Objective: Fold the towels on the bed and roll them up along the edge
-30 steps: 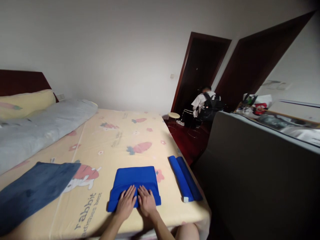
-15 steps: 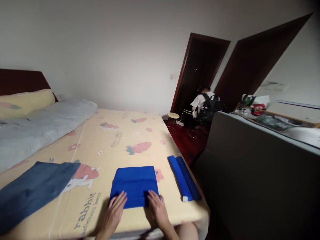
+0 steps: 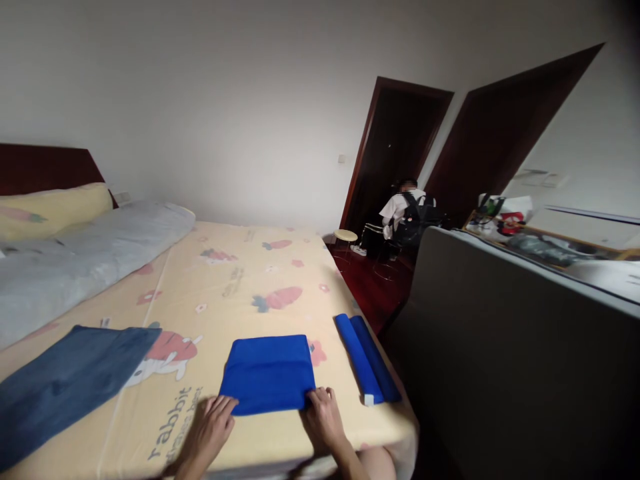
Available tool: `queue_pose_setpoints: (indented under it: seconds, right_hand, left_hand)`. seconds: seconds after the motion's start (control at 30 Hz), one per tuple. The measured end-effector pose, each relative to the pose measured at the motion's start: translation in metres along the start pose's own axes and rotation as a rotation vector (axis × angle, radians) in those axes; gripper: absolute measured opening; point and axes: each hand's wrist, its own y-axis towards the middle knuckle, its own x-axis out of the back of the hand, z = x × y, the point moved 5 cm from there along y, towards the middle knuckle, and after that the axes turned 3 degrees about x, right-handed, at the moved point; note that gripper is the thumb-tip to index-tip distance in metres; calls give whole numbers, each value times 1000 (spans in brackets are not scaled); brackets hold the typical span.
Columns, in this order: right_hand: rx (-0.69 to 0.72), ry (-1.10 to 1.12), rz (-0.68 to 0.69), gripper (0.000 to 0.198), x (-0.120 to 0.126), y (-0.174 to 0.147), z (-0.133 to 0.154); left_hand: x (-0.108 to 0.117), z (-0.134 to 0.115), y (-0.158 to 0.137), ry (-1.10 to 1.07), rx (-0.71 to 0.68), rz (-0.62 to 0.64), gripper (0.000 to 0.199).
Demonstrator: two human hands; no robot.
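Note:
A folded blue towel [image 3: 269, 373] lies flat on the bed in front of me, with a crease across it. My left hand [image 3: 216, 420] is at its near left corner, fingers bent and closed on the edge. At the near right corner my right hand [image 3: 325, 415] pinches the edge between thumb and fingers. To the right, two rolled blue towels [image 3: 361, 360] lie side by side, one with a white label at its near end. A grey-blue towel [image 3: 70, 383] is spread out at the left.
The bed [image 3: 220, 280] has a yellow sheet printed with rabbits and carrots. A grey blanket [image 3: 95, 257] and a yellow pillow [image 3: 60, 208] lie at the left. A dark panel [image 3: 490, 347] stands to the right. Farther off, a person [image 3: 405, 210] sits near a stool [image 3: 345, 236].
Both hands have moved outward from on top of the folded towel to its near corners, where the fingers have closed on the edge. The towel's near part looks flatter.

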Motion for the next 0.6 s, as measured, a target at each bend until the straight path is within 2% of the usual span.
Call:
queue_pose_setpoints:
  seconds: [0.13, 0.23, 0.33, 0.4, 0.47, 0.6]
  right_hand:
    - [-9, -5, 37, 24, 5, 3, 8]
    - [-53, -53, 21, 24, -1, 0, 6]
    - [-140, -132, -81, 42, -9, -1, 2]
    - [-164, -151, -133, 56, -19, -1, 5]
    - [-88, -113, -103, 60, -34, 0, 21]
    - [173, 20, 91, 52, -58, 2, 63]
  left_hand:
    - [13, -12, 6, 13, 112, 170, 36]
    - [6, -12, 4, 79, 222, 305, 42]
    - [-7, -13, 5, 204, 330, 353, 53]
    - [-15, -22, 9, 254, 348, 287, 60]
    - [-26, -41, 14, 210, 273, 208, 66]
    - [-51, -82, 17, 8, -49, 135, 65]
